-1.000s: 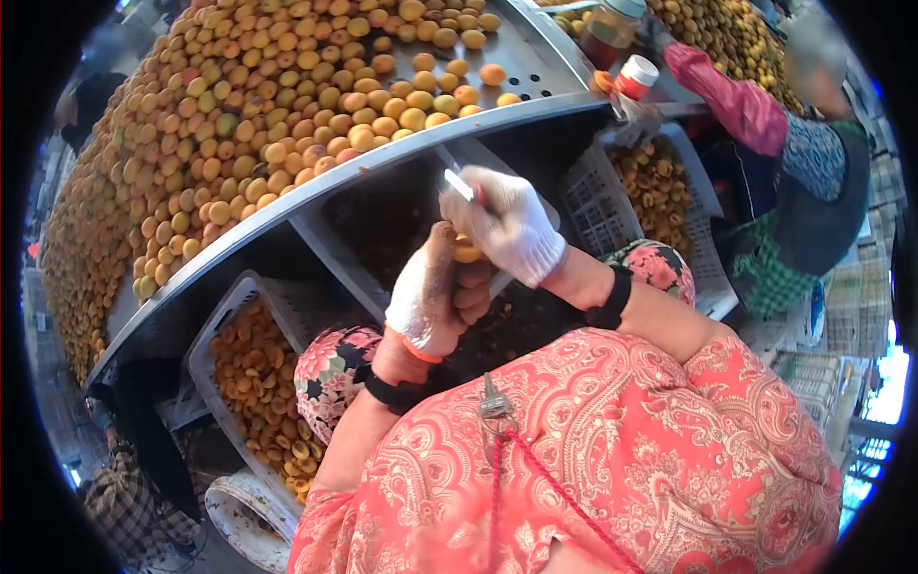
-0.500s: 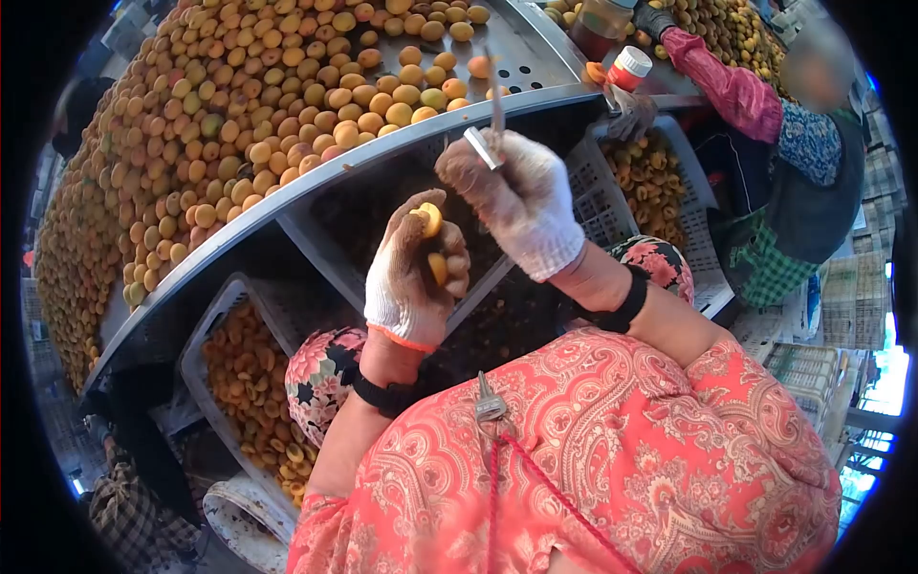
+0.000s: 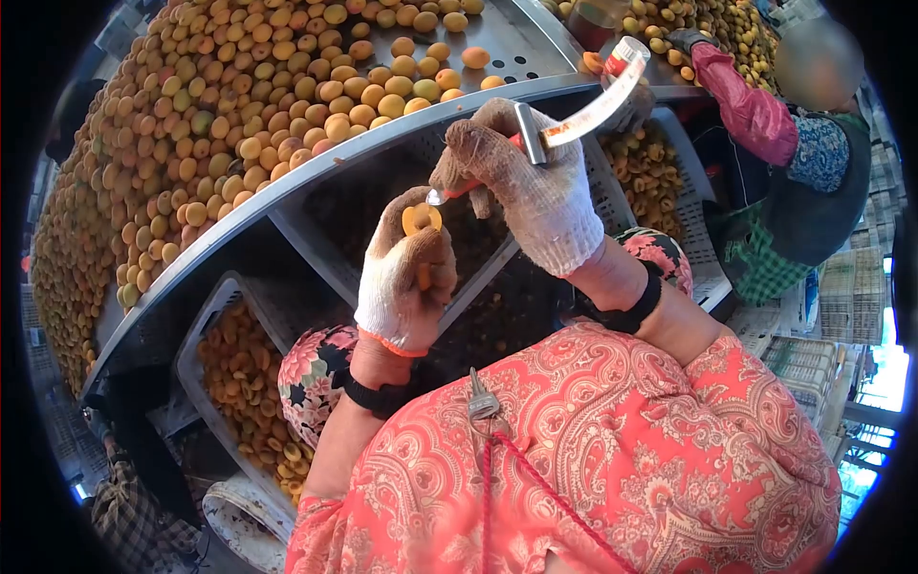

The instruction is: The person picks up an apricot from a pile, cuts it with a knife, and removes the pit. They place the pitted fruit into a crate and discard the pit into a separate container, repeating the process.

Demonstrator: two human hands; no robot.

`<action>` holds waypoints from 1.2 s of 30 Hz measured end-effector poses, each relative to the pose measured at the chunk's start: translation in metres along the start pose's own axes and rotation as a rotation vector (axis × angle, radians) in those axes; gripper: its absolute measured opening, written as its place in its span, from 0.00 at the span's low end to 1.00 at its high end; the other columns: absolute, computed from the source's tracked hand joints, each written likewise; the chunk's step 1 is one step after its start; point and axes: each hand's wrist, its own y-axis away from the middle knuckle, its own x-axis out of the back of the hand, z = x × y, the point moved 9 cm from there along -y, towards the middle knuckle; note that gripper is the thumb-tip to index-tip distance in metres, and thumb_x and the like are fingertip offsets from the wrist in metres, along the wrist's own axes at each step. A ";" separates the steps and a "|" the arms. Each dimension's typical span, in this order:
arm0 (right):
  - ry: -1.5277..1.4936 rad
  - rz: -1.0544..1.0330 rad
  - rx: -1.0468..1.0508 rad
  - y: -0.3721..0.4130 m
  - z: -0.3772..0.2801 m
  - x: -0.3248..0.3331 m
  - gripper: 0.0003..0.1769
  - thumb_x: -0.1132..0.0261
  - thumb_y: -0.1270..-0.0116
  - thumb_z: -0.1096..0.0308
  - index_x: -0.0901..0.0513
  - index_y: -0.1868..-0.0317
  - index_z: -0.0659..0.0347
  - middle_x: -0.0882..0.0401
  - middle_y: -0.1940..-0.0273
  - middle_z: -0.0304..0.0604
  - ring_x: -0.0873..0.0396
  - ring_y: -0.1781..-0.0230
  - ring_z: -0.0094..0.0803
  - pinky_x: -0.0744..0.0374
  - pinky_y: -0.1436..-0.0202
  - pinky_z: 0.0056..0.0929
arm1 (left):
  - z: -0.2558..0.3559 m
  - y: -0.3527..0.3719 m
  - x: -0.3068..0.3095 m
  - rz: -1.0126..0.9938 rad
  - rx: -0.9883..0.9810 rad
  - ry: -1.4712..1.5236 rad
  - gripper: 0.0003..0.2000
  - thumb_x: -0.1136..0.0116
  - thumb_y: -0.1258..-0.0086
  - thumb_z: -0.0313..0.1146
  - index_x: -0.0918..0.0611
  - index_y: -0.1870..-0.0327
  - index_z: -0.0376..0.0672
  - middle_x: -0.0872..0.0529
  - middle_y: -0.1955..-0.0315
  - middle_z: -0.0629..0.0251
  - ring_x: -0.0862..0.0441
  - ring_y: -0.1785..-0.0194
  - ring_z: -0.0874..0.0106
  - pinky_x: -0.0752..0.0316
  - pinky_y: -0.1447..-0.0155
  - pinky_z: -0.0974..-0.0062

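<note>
My gloved left hand (image 3: 406,277) is closed around a cut apricot (image 3: 421,219), its hollowed orange face turned upward between thumb and fingers. Another bit of orange flesh shows lower in the same grip. Just to the right, my gloved right hand (image 3: 526,182) grips a curved knife (image 3: 595,117) with a red handle and a metal collar. Its pale blade sweeps up and right past the knuckles. From the other end of the handle, a small shiny metal tip points left, right at the apricot's upper edge.
Whole apricots (image 3: 239,115) are heaped on the metal table (image 3: 497,29) ahead. Below its rim stand a crate of apricot halves (image 3: 239,383) at left and another crate (image 3: 703,191) at right. A white bucket (image 3: 239,521) sits lower left. A co-worker (image 3: 813,182) is at right.
My right hand has turned, swinging the blade from upright to the right and bringing the metal tip to the apricot. My left hand now shows the fruit's cut face.
</note>
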 end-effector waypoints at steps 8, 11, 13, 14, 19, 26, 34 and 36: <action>-0.072 0.001 -0.032 0.004 -0.005 -0.004 0.11 0.35 0.27 0.65 0.18 0.64 0.66 0.20 0.75 0.35 0.24 0.76 0.17 0.27 0.72 0.18 | 0.002 0.000 0.003 -0.018 -0.022 -0.037 0.17 0.42 0.32 0.27 0.26 0.42 0.42 0.25 0.72 0.71 0.33 0.79 0.82 0.41 0.79 0.85; -0.063 -0.040 -0.019 0.005 0.000 -0.006 0.11 0.36 0.26 0.66 0.17 0.62 0.67 0.21 0.75 0.34 0.24 0.76 0.17 0.27 0.72 0.18 | 0.001 0.000 0.003 -0.019 -0.034 -0.076 0.17 0.43 0.32 0.26 0.25 0.43 0.40 0.25 0.73 0.71 0.34 0.81 0.82 0.42 0.80 0.84; -0.088 -0.061 -0.012 0.006 0.005 -0.007 0.11 0.36 0.26 0.66 0.17 0.62 0.67 0.20 0.75 0.34 0.24 0.76 0.17 0.28 0.73 0.18 | 0.001 0.000 0.003 -0.019 -0.039 -0.097 0.17 0.43 0.32 0.27 0.25 0.43 0.39 0.25 0.74 0.72 0.35 0.82 0.82 0.42 0.80 0.84; -0.112 -0.081 -0.005 0.007 0.005 -0.009 0.11 0.36 0.26 0.66 0.17 0.61 0.67 0.20 0.75 0.33 0.24 0.76 0.17 0.28 0.73 0.19 | 0.001 0.001 0.004 0.000 -0.051 -0.168 0.17 0.43 0.32 0.29 0.26 0.43 0.38 0.27 0.75 0.71 0.36 0.82 0.81 0.43 0.80 0.84; -0.112 -0.059 -0.036 0.001 0.014 -0.001 0.12 0.37 0.25 0.61 0.18 0.56 0.63 0.24 0.76 0.35 0.28 0.79 0.20 0.34 0.79 0.21 | 0.002 0.003 0.002 0.019 -0.031 -0.241 0.17 0.44 0.32 0.31 0.27 0.44 0.37 0.30 0.76 0.72 0.37 0.81 0.81 0.44 0.79 0.84; -0.056 -0.093 -0.062 0.007 0.016 -0.007 0.12 0.36 0.26 0.62 0.17 0.59 0.65 0.23 0.76 0.34 0.25 0.77 0.19 0.29 0.74 0.21 | -0.012 -0.001 0.008 -0.033 0.066 -0.073 0.16 0.41 0.31 0.31 0.26 0.44 0.39 0.26 0.75 0.71 0.34 0.82 0.81 0.42 0.79 0.84; -0.569 -0.049 -0.198 -0.003 0.033 -0.005 0.16 0.34 0.28 0.59 0.23 0.72 0.57 0.27 0.81 0.33 0.30 0.84 0.22 0.31 0.79 0.24 | -0.021 0.004 -0.001 -0.016 0.146 -0.030 0.12 0.43 0.31 0.27 0.27 0.49 0.43 0.31 0.74 0.72 0.37 0.80 0.81 0.44 0.78 0.83; -0.607 -0.036 -0.182 -0.006 0.035 -0.008 0.18 0.35 0.27 0.58 0.27 0.75 0.54 0.33 0.84 0.32 0.36 0.88 0.24 0.35 0.82 0.26 | -0.028 0.004 -0.008 -0.111 0.191 0.054 0.12 0.42 0.32 0.27 0.27 0.49 0.43 0.31 0.74 0.73 0.38 0.79 0.81 0.44 0.78 0.84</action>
